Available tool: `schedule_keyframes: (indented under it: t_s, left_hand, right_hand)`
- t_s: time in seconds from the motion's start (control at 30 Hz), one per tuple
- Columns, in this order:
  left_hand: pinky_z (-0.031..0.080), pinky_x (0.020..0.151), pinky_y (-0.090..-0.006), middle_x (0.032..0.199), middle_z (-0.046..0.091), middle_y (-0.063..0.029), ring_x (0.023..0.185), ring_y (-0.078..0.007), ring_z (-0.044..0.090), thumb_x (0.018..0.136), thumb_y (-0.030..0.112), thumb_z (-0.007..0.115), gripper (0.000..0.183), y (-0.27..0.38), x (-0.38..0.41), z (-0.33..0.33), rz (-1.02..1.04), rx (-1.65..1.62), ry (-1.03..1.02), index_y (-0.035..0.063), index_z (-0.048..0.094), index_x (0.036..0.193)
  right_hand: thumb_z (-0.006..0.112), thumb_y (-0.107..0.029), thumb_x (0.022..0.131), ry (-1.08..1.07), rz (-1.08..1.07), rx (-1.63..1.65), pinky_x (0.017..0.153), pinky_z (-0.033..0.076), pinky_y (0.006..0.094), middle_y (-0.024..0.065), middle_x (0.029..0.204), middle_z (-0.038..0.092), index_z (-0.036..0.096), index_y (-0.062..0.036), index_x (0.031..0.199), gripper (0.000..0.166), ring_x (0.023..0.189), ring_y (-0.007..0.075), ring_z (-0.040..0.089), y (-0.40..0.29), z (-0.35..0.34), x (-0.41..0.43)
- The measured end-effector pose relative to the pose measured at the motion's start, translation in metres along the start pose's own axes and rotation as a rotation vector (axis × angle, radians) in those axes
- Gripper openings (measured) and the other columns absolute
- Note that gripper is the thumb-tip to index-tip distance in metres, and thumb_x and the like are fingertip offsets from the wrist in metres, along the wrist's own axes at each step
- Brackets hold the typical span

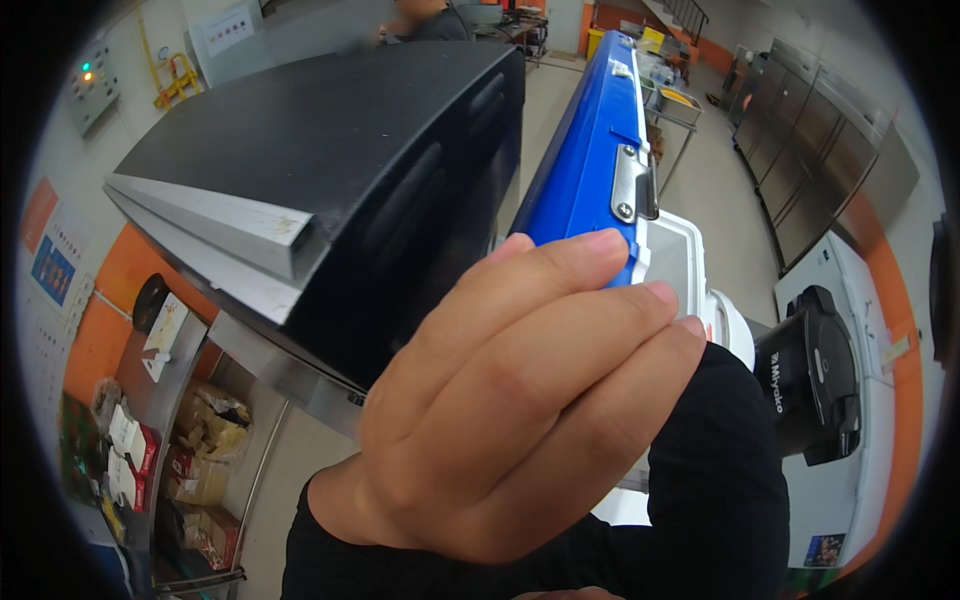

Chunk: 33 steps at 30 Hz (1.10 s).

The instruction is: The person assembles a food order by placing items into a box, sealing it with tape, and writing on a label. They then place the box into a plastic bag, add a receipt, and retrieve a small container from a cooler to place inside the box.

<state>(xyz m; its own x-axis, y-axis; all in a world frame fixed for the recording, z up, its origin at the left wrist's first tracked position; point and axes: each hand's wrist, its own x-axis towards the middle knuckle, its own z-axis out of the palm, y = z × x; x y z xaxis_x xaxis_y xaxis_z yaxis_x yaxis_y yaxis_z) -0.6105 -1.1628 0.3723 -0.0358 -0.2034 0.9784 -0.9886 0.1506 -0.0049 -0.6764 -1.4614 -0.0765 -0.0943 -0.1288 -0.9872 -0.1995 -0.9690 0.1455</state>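
Observation:
My left hand [517,405] is raised close to the camera with its back towards me. Its fingers are bent and held together, and the palm side is hidden. The fingertips overlap the lower edge of a blue plastic cooler lid [577,165] and the top of a black sleeve [720,465]. Contact with either cannot be told. The lid stands raised, with a metal latch plate [626,184] on its edge. Behind the fingers shows the white cooler body [679,240]. My right hand is not clearly seen; only a sliver of skin shows at the bottom edge.
A large black metal housing [322,127] fills the left. A black Miyako appliance [806,375] stands at right before a white chest freezer [847,480]. Cartons [202,472] sit under a steel table [161,397]. A person [420,19] is beyond the housing.

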Motion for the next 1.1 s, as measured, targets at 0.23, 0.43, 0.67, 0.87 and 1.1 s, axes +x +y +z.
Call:
schedule_keyframes:
  t_s: [0.23,0.43,0.67,0.87,1.1]
  left_hand:
    - [0.053,0.09,-0.0444,0.098,0.069,-0.0129,0.096,-0.0305,0.065,0.102,0.023,0.047,0.03,-0.007,0.006,-0.023,0.015,-0.034,-0.123,0.0044,0.071,0.101]
    - [0.049,0.098,-0.047,0.104,0.068,-0.0152,0.106,-0.0337,0.062,0.099,0.019,0.047,0.028,0.002,0.005,-0.013,-0.022,-0.067,-0.164,0.0029,0.07,0.104]
    - [0.047,0.1,-0.0471,0.108,0.068,-0.015,0.111,-0.0318,0.063,0.086,0.015,0.053,0.027,0.043,0.012,-0.007,0.005,-0.201,-0.366,0.005,0.073,0.101]
    - [0.046,0.107,-0.0423,0.117,0.065,-0.0172,0.119,-0.0311,0.06,0.088,0.026,0.069,0.039,0.097,-0.044,0.061,0.267,-0.429,-0.419,-0.0038,0.064,0.113]
    - [0.049,0.081,-0.0458,0.066,0.067,-0.0065,0.074,-0.0289,0.068,0.07,0.035,0.071,0.024,0.159,-0.143,0.13,0.526,-0.639,-0.713,0.0122,0.069,0.064]
  right_hand:
    - [0.087,-0.046,0.07,0.003,-0.015,0.023,0.107,0.045,0.0471,0.0188,0.154,0.041,0.045,-0.0097,0.149,0.096,0.136,0.0326,0.047,-0.004,-0.008,-0.005]
    - [0.089,-0.042,0.07,0.013,-0.154,0.166,0.106,0.047,0.0468,0.0191,0.155,0.04,0.042,-0.0099,0.151,0.099,0.136,0.0324,0.047,0.016,-0.018,-0.062]
    - [0.089,-0.029,0.069,0.888,-0.682,0.67,0.101,0.051,0.0423,0.0171,0.14,0.053,0.044,-0.0043,0.146,0.093,0.126,0.0274,0.055,0.096,0.024,-0.315]
    - [0.078,-0.04,0.081,1.552,-1.605,1.562,0.109,0.045,0.0452,0.0172,0.146,0.05,0.033,0.0008,0.151,0.093,0.132,0.029,0.053,0.188,0.217,-0.252]
    - [0.074,-0.035,0.085,1.878,-1.081,2.341,0.105,0.044,0.0478,0.019,0.14,0.052,0.038,-0.007,0.147,0.077,0.127,0.0308,0.053,0.09,0.352,-0.175]
